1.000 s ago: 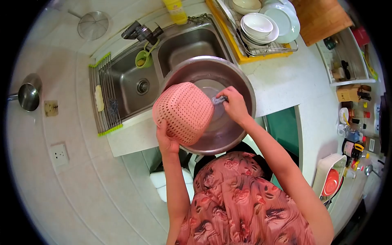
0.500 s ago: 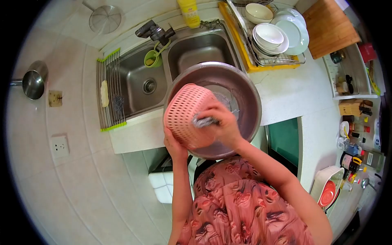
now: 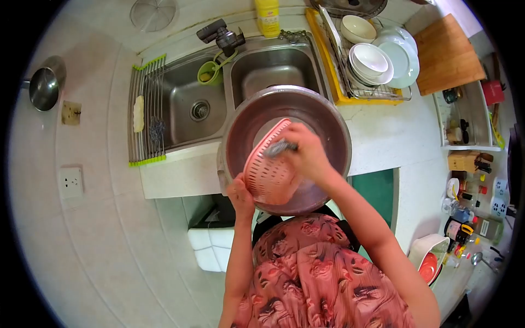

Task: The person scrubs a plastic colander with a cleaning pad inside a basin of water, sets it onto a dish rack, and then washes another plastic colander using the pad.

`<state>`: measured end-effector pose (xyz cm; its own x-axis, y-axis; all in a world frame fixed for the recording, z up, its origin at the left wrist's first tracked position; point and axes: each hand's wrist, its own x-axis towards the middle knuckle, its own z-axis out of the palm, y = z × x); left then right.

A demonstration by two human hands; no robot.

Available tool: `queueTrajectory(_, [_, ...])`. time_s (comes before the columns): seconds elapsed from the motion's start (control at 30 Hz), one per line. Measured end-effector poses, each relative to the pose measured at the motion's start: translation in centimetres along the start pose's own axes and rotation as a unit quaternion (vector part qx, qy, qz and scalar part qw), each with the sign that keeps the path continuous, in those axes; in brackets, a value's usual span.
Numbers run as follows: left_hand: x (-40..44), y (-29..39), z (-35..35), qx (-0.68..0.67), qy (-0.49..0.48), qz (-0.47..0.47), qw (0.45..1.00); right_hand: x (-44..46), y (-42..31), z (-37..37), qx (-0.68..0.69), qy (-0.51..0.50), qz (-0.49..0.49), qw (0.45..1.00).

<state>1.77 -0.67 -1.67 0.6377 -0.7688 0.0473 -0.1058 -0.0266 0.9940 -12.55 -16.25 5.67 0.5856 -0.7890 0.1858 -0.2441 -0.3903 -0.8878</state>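
Note:
Over a large metal basin [image 3: 342, 136], a pink perforated plastic basket [image 3: 273, 183] is tilted steeply on its side. My left hand [image 3: 240, 195] grips its lower left rim, fingers closed. Against the basket's holed wall, my right hand [image 3: 306, 153] presses a grey steel wool scrubber [image 3: 280, 147], its fingers wrapped round it. The scrubber is partly hidden by the fingers. The basket's inside faces away from me. Some water seems to lie in the basin, partly covered by the basket and my hands.
Behind the basin is a double sink [image 3: 273, 71] with a faucet [image 3: 224, 38] and a green ladle [image 3: 209, 72]. A roll-up rack [image 3: 146, 109] lies across the sink's left side. A dish rack [image 3: 355, 95] holds bowls and plates. A wooden cutting board [image 3: 448, 54] leans at right.
The basket has turned and tipped further, its rim now running up to the right, and sits lower over the basin. My right hand has moved slightly with the scrubber along its wall.

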Motion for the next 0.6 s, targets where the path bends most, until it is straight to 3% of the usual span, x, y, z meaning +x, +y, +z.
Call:
queueTrajectory(0.07, [-0.3, -1.0, -0.4, 0.021, -0.020, -0.002, 1.000, 1.0, 2.4, -0.9, 0.015, 0.014, 0.093, 0.995])
queueTrajectory(0.17, [-0.3, -0.8, -0.7, 0.011, -0.043, -0.020, 0.999, 2.4, 5.4, -1.8, -0.033, 0.032, 0.128, 0.991])
queueTrajectory(0.27, [-0.2, -2.0, -0.5, -0.045, -0.057, -0.027, 0.997, 3.2, 4.8, -2.2, 0.029, -0.024, -0.018, 0.999])
queueTrajectory(0.4, [0.7, 1.4, -0.5, -0.071, -0.125, -0.068, 0.987, 4.5, 3.9, -3.2, -0.047, -0.125, 0.029, 0.991])
queueTrajectory(0.53, [2.0, 6.6, -0.3, -0.036, -0.145, -0.043, 0.988, 4.3, 3.3, -2.9, -0.053, -0.148, -0.031, 0.987])
queueTrajectory(0.6, [2.2, 7.6, 0.3, -0.039, -0.130, -0.057, 0.989, 4.0, 2.8, -2.3, -0.047, -0.130, -0.011, 0.990])
